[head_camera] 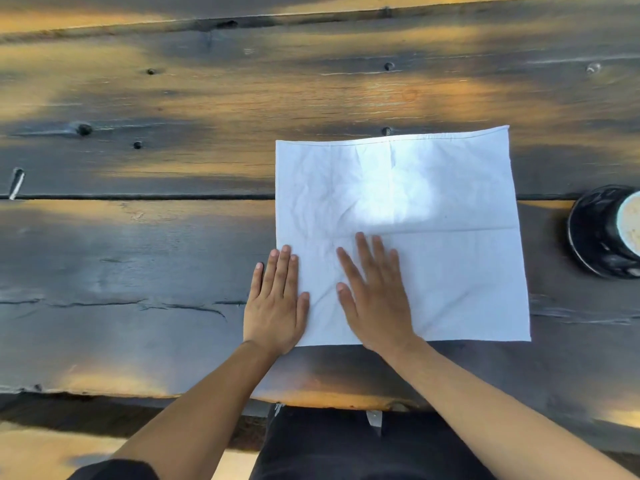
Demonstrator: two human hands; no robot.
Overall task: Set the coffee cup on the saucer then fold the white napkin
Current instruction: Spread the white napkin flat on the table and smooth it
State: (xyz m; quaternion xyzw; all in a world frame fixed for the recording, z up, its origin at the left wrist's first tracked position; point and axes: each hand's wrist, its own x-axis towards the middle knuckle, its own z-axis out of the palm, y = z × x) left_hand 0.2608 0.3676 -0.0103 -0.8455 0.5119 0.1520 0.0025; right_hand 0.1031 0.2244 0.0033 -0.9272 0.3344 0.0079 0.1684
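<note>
dark wood table (138, 258) (knotted, cracked)

Both bare forearms reach forward from the bottom edge and converge. The left hand (275, 303) lies flat, palm down, fingers straight and together. The right hand (374, 299) lies flat too, fingers slightly spread, angled leftward.

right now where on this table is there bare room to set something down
Bare wood lies left of the white napkin, out from the left hand, and across the far planks of the table beyond the napkin's far hem. It is tight on the right: only a narrow strip separates the napkin from the saucer with the coffee cup. The right hand lies flat on the napkin.
</note>
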